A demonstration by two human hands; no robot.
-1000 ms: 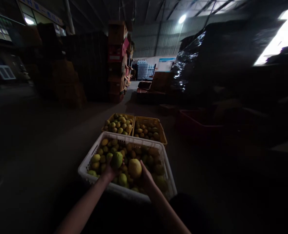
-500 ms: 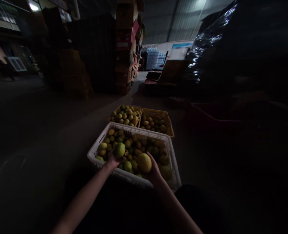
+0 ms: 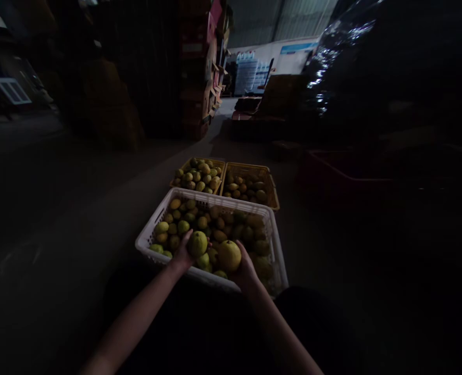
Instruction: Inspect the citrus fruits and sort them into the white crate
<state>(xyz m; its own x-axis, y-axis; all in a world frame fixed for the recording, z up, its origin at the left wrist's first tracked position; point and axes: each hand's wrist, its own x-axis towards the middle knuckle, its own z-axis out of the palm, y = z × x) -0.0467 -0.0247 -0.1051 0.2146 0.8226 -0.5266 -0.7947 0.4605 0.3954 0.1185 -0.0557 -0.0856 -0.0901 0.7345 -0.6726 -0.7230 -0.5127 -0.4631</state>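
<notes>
My left hand (image 3: 183, 257) is closed round a green, roundish fruit (image 3: 197, 243) that looks like a guava or citrus; its exact kind is unclear in the dim light. In my right hand (image 3: 246, 268) sits a larger, paler yellow-green fruit (image 3: 229, 255), gripped from its right side. Both fruits are held close together over a white plastic crate (image 3: 211, 196) with slotted sides. Many loose green and yellow fruits (image 3: 220, 236) fill the crate beneath my hands. My fingers are partly hidden behind the fruits they hold.
Two yellow crates stand beyond the white one: the left crate (image 3: 172, 183) is heaped with fruit (image 3: 200, 176), the right crate (image 3: 273, 192) less full. Farther off are stacked cardboard boxes (image 3: 194, 99), a dark red bin (image 3: 332, 169) and a plastic-wrapped pile (image 3: 324, 73).
The left fruit has moved right and turned in my hand, closer to the right one. The right fruit has also turned slightly. My view has tipped downward a little.
</notes>
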